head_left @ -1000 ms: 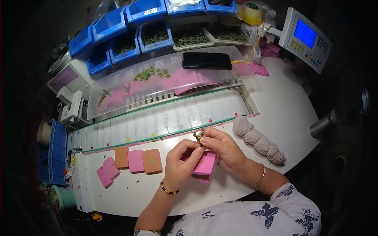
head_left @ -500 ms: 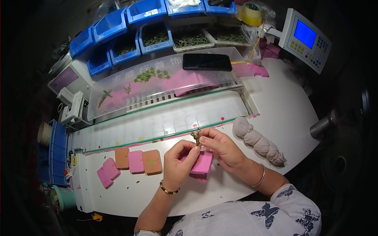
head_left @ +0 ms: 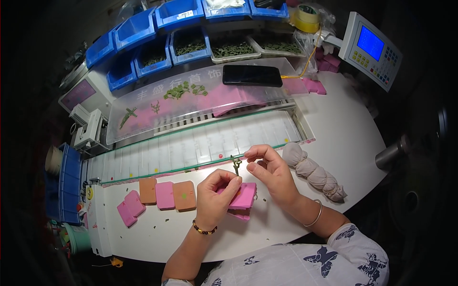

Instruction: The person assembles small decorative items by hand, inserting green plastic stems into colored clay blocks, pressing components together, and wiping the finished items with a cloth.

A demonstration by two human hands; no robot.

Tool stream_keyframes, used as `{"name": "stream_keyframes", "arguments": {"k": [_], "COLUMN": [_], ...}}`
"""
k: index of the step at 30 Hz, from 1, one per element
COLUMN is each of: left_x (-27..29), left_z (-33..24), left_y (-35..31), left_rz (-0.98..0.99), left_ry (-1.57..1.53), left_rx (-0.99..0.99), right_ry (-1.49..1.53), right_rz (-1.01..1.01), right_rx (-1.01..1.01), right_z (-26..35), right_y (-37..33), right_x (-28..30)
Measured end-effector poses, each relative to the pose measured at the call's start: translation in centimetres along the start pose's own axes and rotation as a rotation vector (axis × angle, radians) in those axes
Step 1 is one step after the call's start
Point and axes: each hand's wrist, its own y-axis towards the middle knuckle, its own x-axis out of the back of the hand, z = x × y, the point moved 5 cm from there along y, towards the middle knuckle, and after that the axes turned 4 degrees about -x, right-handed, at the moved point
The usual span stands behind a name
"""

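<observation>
My left hand (head_left: 214,195) is closed in a pinch on a small green branched piece (head_left: 236,165), which stands upright from between thumb and forefinger. To its right, my right hand (head_left: 274,174) is open, thumb and forefinger apart just beside the tip of the piece, with nothing seen in it. Under and beside my left hand sits a pink block (head_left: 244,194) on top of another pink block (head_left: 240,214). My left fingers hide part of the upper block, so I cannot tell whether they touch it.
Brown and pink blocks (head_left: 165,196) lie to the left. A glass-edged lit conveyor (head_left: 200,148) runs behind my hands. Beyond are a clear cover with green pieces (head_left: 179,90), a phone (head_left: 252,76) and blue bins (head_left: 189,45). A twisted cloth (head_left: 312,172) and a control panel (head_left: 371,50) are at right.
My right hand has let go of the green piece and drawn slightly away to the right, its fingers parting. My left hand keeps its pinch. Coloured dots on the conveyor have shifted.
</observation>
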Motion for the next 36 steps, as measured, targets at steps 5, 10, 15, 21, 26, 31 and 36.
{"name": "stream_keyframes", "arguments": {"k": [5,10,15,21,26,31,36], "left_x": [0.0,-0.1,-0.1,-0.3,-0.3,-0.5,-0.5], "left_z": [-0.2,-0.5,-0.4,-0.7,-0.6,-0.5,-0.4], "left_y": [0.0,0.0,-0.1,-0.1,-0.2,-0.1,-0.1], "left_rz": [-0.008,-0.020,-0.030,-0.028,-0.034,-0.007,0.011], "left_ry": [0.027,0.112,0.164,0.236,0.304,0.333,0.326], "left_rx": [-0.021,-0.092,-0.137,-0.185,-0.214,-0.202,-0.148], "right_ry": [-0.186,-0.194,-0.221,-0.239,-0.250,-0.263,-0.283], "right_rz": [0.016,0.017,0.031,0.039,0.070,0.092,0.098], "right_rx": [0.081,0.084,0.090,0.085,0.078,0.112,0.146], "right_z": [0.8,0.7,0.8,1.0,1.5,1.3,1.4], "right_y": [-0.2,-0.2,-0.3,-0.3,-0.3,-0.3,-0.2], "right_x": [-0.1,-0.2,-0.1,-0.3,-0.6,-0.5,-0.4]}}
